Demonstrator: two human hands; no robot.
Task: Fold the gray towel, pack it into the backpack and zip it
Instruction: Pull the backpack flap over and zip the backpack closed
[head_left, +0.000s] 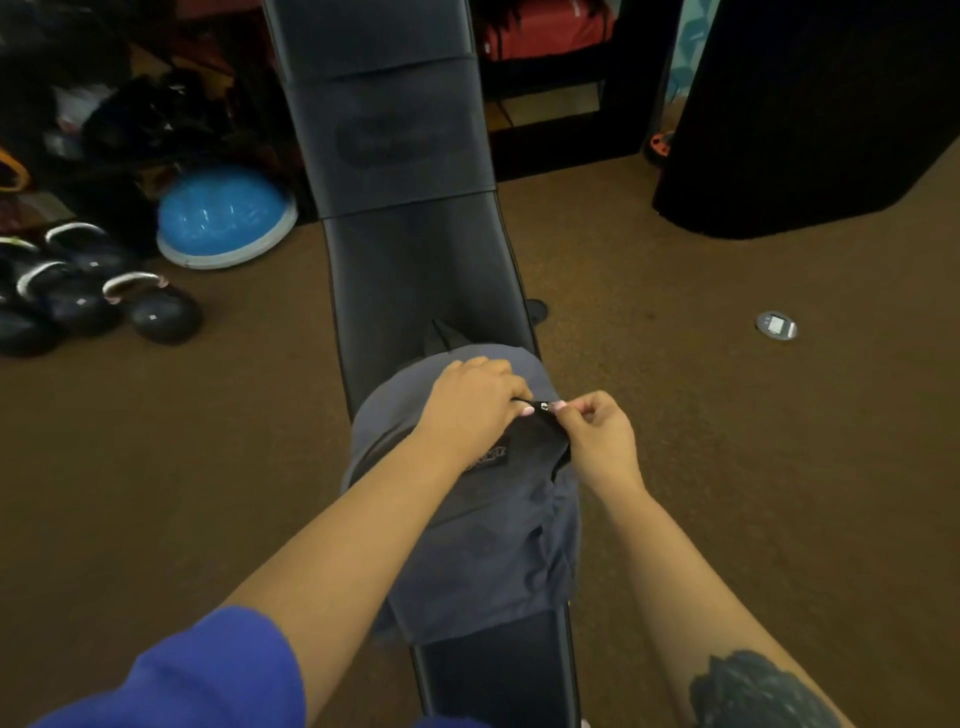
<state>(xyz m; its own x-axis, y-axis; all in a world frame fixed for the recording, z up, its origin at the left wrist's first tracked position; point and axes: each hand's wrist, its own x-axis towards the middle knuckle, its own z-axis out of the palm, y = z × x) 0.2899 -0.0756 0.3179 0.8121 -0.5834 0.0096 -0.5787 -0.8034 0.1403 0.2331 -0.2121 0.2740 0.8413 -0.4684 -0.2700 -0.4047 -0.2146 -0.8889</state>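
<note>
Both hands work at the zipper on top of a gray backpack lying on the desk.

The backpack (483, 561) lies lengthwise along the black padded desk (415, 270), its top end pointing away from the person. The left hand (475, 400) curls over and grips the fabric by the zipper track, while the right hand (597, 431) pinches the zipper pull (544, 407) between fingertips. Kettlebells (156, 309) sit on the brown floor at left.
</note>
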